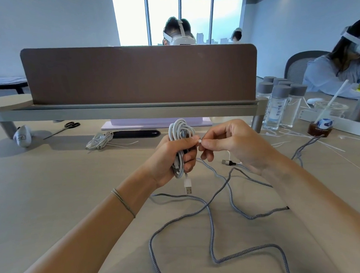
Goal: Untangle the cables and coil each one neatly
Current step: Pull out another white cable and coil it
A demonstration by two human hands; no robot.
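Coiled white cable [180, 140] sits clenched in left hand [172, 157]; right hand [231, 142] grip pinches its tie [199, 141].

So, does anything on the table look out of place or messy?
Yes. The grey braided cable sprawls in loose, crossing loops over the table, not yet coiled. The white cable is already bundled in the left hand. Nothing looks spilled or damaged.

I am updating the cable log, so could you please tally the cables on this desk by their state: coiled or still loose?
Coiled in the left hand, white cable: 1
Coiled and set down on the desk, white bundle: 1
Loose on the desk, grey braided cable: 1
Total: 3

The right hand pinches a small white piece at the held coil.
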